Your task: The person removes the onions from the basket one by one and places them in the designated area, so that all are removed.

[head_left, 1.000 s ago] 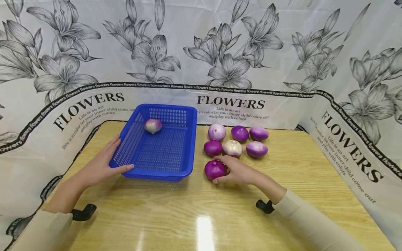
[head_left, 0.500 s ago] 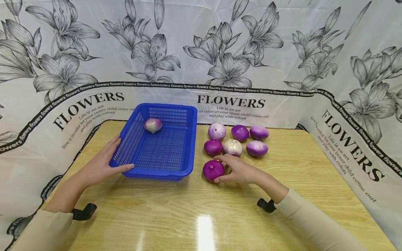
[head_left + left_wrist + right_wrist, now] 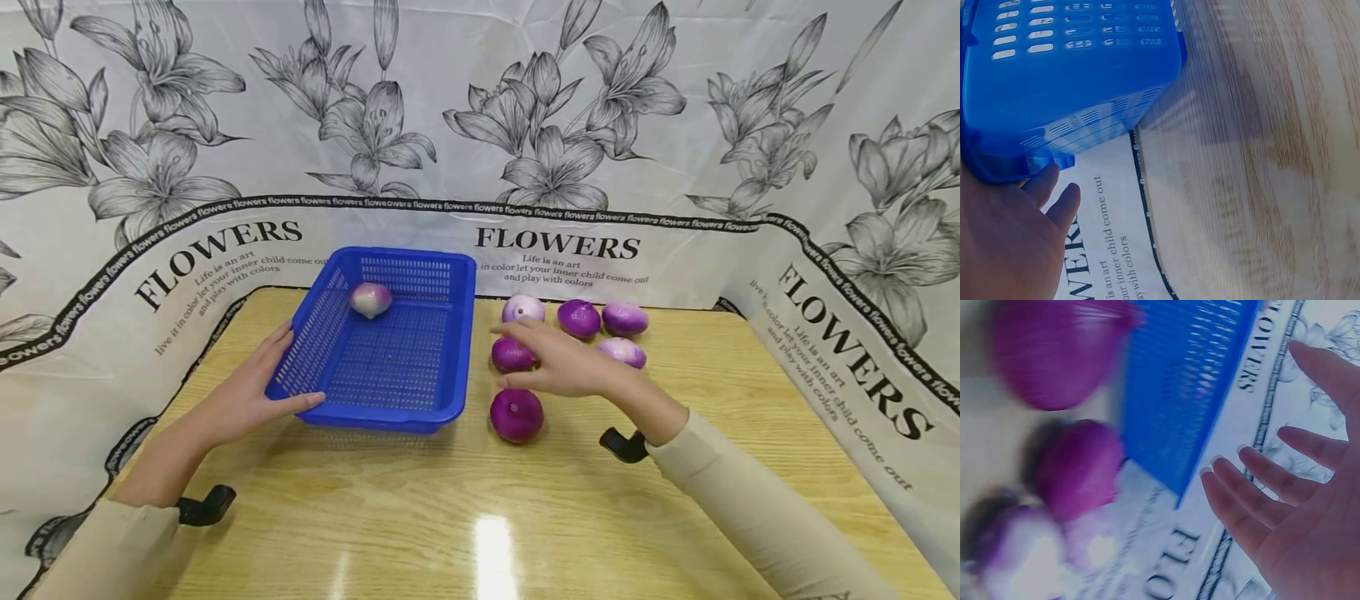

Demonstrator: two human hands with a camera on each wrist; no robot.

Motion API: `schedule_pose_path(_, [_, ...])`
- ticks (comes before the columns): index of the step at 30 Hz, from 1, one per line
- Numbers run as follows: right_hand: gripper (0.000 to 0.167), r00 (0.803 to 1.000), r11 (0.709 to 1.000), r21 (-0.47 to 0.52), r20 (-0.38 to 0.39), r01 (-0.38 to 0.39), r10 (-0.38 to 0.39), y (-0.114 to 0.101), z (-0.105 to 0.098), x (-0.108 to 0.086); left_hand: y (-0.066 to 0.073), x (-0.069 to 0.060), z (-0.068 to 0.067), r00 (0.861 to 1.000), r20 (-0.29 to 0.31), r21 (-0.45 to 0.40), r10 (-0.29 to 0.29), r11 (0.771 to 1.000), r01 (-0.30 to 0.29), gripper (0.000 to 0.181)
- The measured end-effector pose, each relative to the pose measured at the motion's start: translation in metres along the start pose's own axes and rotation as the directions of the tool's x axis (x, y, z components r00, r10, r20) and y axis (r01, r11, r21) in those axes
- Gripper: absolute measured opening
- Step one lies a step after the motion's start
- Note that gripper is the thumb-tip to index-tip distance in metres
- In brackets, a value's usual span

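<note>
My left hand (image 3: 243, 392) rests at the near-left corner of a blue plastic basket (image 3: 461, 367), its straight thumb on the front rim and its fingers along the left side. In the left wrist view, two relaxed fingers (image 3: 1063, 206) touch the basket's rim. A whitish-purple onion (image 3: 371, 300) lies inside at the back left. My right hand (image 3: 573, 358) hovers over the onion group with spread fingers and holds nothing. Just nearer than it sits a dark purple onion (image 3: 517, 416). Another purple onion (image 3: 512, 354) shows beneath the fingers. The pale onion beside that one is hidden by the hand.
Behind the right hand are a pale onion (image 3: 523, 308) and two purple onions, one (image 3: 578, 319) beside the other (image 3: 625, 318). A lighter onion (image 3: 622, 352) lies right of the hand. Flower-printed cloth (image 3: 555, 250) walls the wooden table (image 3: 397, 517) at the back and sides.
My right hand has let go of the nearest purple onion, which it had turned slightly, and has risen away toward the onions behind. My left hand and the basket have stayed in place.
</note>
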State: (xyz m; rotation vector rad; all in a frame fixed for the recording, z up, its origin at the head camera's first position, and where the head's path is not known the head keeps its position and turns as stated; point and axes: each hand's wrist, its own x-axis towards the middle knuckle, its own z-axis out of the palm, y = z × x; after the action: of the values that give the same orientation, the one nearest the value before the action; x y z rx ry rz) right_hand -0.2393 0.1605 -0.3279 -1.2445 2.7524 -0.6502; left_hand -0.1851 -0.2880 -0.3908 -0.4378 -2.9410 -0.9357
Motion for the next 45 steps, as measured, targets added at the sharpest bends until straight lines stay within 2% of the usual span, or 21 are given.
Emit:
schedule_pose_path(5, [0.071, 0.999, 0.999, -0.007, 0.011, 0.043, -0.043, -0.019, -0.017, 0.056, -0.001, 0.001, 0.0, 1.0, -0.004, -0.003, -0.002, 1.0, 0.002, 0.116])
schedule_pose_path(10, [0.073, 0.997, 0.998, -0.045, 0.065, 0.042, -0.04, -0.031, -0.023, 0.111, -0.001, 0.004, 0.003, 1.0, 0.006, -0.004, 0.003, 1.0, -0.003, 0.116])
schedule_pose_path(16, [0.073, 0.989, 0.997, -0.073, 0.145, 0.013, -0.002, -0.03, -0.001, 0.183, -0.003, -0.001, 0.0, 1.0, 0.002, 0.005, -0.009, 1.0, 0.009, 0.116])
schedule_pose_path(20, [0.075, 0.975, 0.999, -0.028, 0.218, -0.047, 0.052, -0.028, 0.021, 0.216, -0.006, -0.005, 0.0, 1.0, -0.008, -0.005, -0.015, 1.0, 0.015, 0.115])
schedule_pose_path(24, [0.086, 0.937, 0.983, 0.015, 0.306, -0.184, 0.17, -0.023, 0.04, 0.231, -0.005, -0.002, 0.004, 1.0, -0.003, -0.022, 0.002, 1.0, -0.002, 0.115])
schedule_pose_path(27, [0.092, 0.919, 0.964, 0.037, 0.313, -0.264, 0.24, -0.021, 0.053, 0.238, -0.005, 0.001, 0.006, 1.0, 0.0, -0.023, 0.009, 1.0, -0.009, 0.116])
schedule_pose_path(29, [0.09, 0.925, 0.961, 0.06, 0.292, -0.271, 0.243, -0.022, 0.061, 0.244, -0.005, 0.002, 0.005, 1.0, 0.0, -0.018, 0.005, 1.0, -0.005, 0.116])
schedule_pose_path(33, [0.076, 0.954, 0.973, 0.06, 0.217, -0.225, 0.207, -0.02, 0.073, 0.248, -0.001, 0.003, 0.004, 1.0, 0.006, -0.014, 0.014, 1.0, -0.014, 0.115])
schedule_pose_path(36, [0.065, 0.967, 0.978, 0.06, 0.174, -0.201, 0.188, -0.022, 0.076, 0.249, 0.001, 0.003, 0.001, 1.0, 0.003, -0.008, 0.018, 1.0, -0.018, 0.115])
schedule_pose_path(39, [0.059, 0.961, 0.969, 0.121, 0.198, -0.217, 0.19, -0.024, 0.078, 0.247, 0.002, 0.004, 0.001, 1.0, 0.002, -0.004, 0.022, 1.0, -0.022, 0.114])
schedule_pose_path(45, [0.06, 0.934, 0.914, 0.29, 0.301, -0.283, 0.193, -0.032, 0.087, 0.244, 0.001, 0.003, 0.003, 1.0, -0.007, -0.006, 0.024, 1.0, -0.024, 0.115])
